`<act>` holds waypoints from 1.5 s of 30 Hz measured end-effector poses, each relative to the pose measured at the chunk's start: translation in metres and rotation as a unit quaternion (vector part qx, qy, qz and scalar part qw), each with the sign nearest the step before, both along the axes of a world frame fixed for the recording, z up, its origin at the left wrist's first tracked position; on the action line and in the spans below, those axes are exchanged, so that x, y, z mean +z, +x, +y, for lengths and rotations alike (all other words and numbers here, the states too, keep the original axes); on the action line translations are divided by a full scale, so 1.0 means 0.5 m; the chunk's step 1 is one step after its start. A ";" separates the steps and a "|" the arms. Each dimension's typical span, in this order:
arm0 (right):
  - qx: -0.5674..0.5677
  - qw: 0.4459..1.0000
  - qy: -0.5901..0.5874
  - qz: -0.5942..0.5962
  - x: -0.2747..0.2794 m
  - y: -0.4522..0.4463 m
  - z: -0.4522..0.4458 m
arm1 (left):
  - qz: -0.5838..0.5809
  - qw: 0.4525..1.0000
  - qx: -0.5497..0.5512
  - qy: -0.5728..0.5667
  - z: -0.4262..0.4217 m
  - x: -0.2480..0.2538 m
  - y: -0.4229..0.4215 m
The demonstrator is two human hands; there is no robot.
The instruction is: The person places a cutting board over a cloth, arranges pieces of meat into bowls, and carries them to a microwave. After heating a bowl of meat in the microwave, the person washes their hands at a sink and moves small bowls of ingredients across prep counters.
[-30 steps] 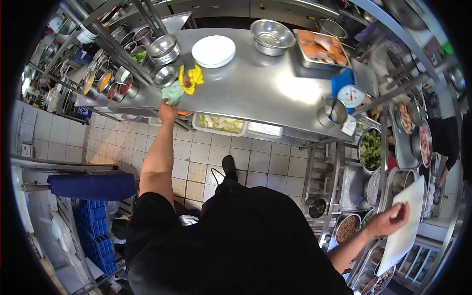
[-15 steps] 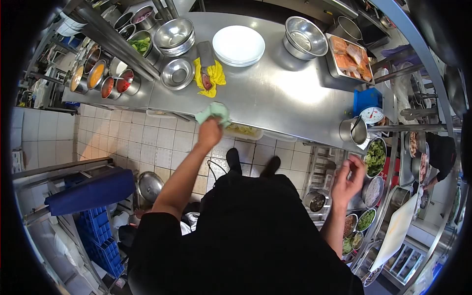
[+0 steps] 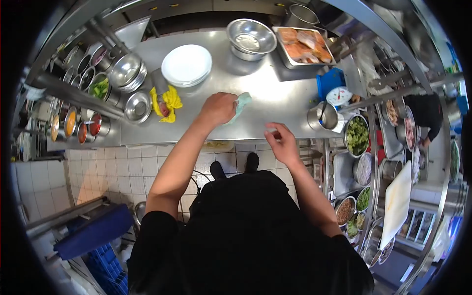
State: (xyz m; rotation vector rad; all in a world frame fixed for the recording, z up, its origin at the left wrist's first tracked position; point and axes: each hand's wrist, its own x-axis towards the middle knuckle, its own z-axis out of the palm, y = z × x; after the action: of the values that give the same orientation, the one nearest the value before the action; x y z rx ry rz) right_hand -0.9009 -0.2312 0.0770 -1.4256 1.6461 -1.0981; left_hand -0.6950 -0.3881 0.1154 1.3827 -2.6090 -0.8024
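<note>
My left hand (image 3: 220,108) is closed around a light green cloth (image 3: 240,105), which trails from its right side onto the steel counter (image 3: 280,93). Bare-fingered, my right hand (image 3: 282,143) hovers by the counter's front edge, its fingers loosely bent and apart, holding nothing. Left of the cloth lies a yellow cloth (image 3: 171,102) with a dark reddish item (image 3: 163,108) on it. Behind my left hand stands a stack of white plates (image 3: 187,64).
Metal bowls (image 3: 125,71) stand at left. At the back are a steel colander (image 3: 251,38) and a tray of salmon pieces (image 3: 305,45). A blue scale (image 3: 330,84) and a pot (image 3: 322,118) stand at right, near bowls of chopped greens (image 3: 357,135). Another person (image 3: 425,115) works far right.
My left hand has carried the green cloth from the counter's front edge onto its top. My right hand has come in from the right side. The view has shifted to the right.
</note>
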 end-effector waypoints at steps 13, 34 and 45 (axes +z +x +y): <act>-0.021 0.988 -0.147 -0.041 0.126 -0.113 -0.114 | 0.410 0.910 0.064 0.023 -0.004 0.174 -0.046; 0.190 0.935 -0.071 0.292 0.406 -0.215 -0.117 | 0.355 0.931 0.003 -0.082 0.026 0.171 -0.159; 0.172 0.953 -0.116 0.219 0.416 -0.338 -0.121 | 0.209 0.943 -0.118 -0.229 -0.058 0.350 -0.053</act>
State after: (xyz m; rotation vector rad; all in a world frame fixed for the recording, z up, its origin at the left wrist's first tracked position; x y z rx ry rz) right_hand -1.0698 -0.2918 0.2851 -2.1395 1.5006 -0.8307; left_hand -0.7217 -0.4169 0.2905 0.6973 -2.4254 -0.4048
